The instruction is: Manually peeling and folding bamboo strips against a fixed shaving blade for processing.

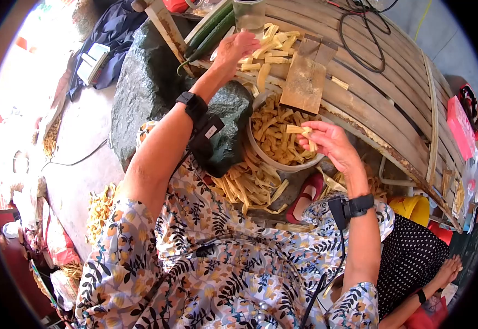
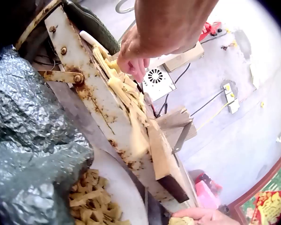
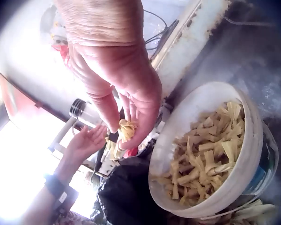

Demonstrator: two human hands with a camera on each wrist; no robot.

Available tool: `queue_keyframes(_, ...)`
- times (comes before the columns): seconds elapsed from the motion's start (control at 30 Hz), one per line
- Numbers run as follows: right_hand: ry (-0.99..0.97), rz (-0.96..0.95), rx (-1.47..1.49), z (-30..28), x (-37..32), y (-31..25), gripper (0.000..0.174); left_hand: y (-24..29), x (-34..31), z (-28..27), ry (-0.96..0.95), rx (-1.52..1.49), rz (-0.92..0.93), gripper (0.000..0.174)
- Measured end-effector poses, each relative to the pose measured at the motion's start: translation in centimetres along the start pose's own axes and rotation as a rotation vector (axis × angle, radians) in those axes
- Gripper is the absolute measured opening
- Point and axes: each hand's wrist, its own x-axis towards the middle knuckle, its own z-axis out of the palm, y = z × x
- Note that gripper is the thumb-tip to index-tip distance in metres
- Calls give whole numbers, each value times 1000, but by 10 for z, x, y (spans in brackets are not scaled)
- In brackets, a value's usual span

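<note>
My left hand (image 1: 238,48) is over a pile of pale yellow strips (image 1: 276,46) at the bench's edge. Its fingers look loosely extended, and in the right wrist view the palm faces up with nothing on it. Between the thumb and fingers of my right hand (image 1: 332,143) is a small knotted yellow strip (image 3: 127,130), one end sticking out to the left. That hand hovers over the right side of a white bucket (image 3: 158,187), which holds many similar knotted pieces (image 3: 201,159). A wooden block (image 1: 303,82) with a metal plate on it overhangs the bucket's far side.
Two cucumbers (image 1: 211,35) and a clear cup of liquid (image 1: 250,15) sit at the back of the slatted bench (image 1: 370,98). Dark green plastic (image 1: 140,98) bulges at the left. Long strips (image 1: 250,183) lie below the bucket; a black cable (image 1: 378,66) loops across the bench.
</note>
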Motion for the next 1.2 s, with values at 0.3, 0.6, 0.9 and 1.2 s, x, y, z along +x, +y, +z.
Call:
queue_keyframes(0.3,19,7,-84,0,14,17,32,2,-43,32,-21,678,193,24)
queue_keyframes(0.6,62,-31,-44,9,16,18,22,5,-105,64,-718,436,-59,25)
queue_keyframes(0.9,-5,-97,121,0,12,6,21,13,-101,63,-670,49,-172,16)
queue_keyframes(1.2,-8,-118,53,-8,6,4,24,13,-99,62,-693,47,-163,18)
